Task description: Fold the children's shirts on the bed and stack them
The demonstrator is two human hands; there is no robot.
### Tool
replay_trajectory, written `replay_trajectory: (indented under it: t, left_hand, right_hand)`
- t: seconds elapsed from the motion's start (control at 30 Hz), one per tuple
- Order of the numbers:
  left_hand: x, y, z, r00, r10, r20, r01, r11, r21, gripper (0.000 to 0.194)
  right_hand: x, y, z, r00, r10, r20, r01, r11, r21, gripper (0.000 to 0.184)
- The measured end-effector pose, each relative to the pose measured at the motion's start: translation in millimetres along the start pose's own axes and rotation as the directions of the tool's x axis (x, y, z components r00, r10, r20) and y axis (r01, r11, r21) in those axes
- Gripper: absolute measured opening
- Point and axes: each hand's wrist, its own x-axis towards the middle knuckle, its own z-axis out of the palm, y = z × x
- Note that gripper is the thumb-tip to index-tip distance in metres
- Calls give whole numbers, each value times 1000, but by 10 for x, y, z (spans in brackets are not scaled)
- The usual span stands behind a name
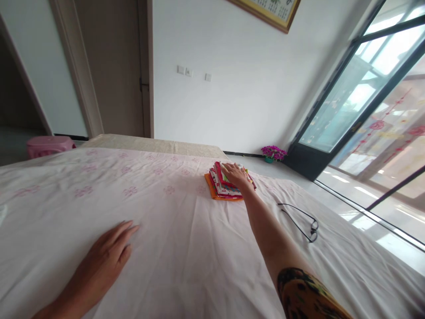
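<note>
A stack of folded cloths [226,191] in red, white and orange lies on the pale, flower-printed bedsheet [159,239]. Flat on top of that stack rests my right hand [236,174], its fingers stretched out and hiding part of the uppermost cloth. My left hand [108,252] is on or just over the sheet at the lower left, fingers extended and holding nothing. To the right of my right forearm lies a pair of black-framed glasses [314,226] with the temples unfolded.
A pink plastic stool [49,145] stands beyond the left edge. Purple flowers in a green pot [273,153] sit on the floor by the wall. Dark-framed glass doors [335,115] are at the right, and a brown door [111,66] at the back left.
</note>
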Motion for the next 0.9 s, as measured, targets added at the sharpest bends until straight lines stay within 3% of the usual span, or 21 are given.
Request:
replay_trajectory:
  t: [0.17,0.23,0.33,0.43,0.53,0.67,0.8,0.9]
  left_hand:
    - [78,160,-138,998,-60,18,61,998,-20,40]
    - [113,223,-210,995,-88,39,89,995,-33,40]
    - [154,270,-294,990,-128,61,132,989,-70,40]
    - [173,282,-344,987,-144,69,152,980,-130,40]
    - [188,289,-369,984,-162,69,172,968,-182,41]
    - [240,172,-410,963,-266,40,268,937,-224,40]
    - [261,-316,-651,900,-435,-42,426,895,-134,38]
    - [165,-867,-1038,798,-583,-154,584,811,-43,36]
  right_hand:
    - [20,12,-44,1000,12,-14,-11,999,52,53]
    - [12,-72,-112,995,79,-61,-74,995,72,54]
    - [-111,-396,-221,945,145,-293,-129,989,73,54]
    - [-429,-927,-236,875,42,-482,6,995,98,49]
    - [-851,-1491,-83,929,-117,-351,178,973,149,52]
    - [-1290,-1972,238,975,-213,-63,222,947,232,58]
    - [-1424,-2083,401,979,-202,-16,199,946,257,58]
    - [-1407,-2083,407,982,-187,-41,191,946,260,56]
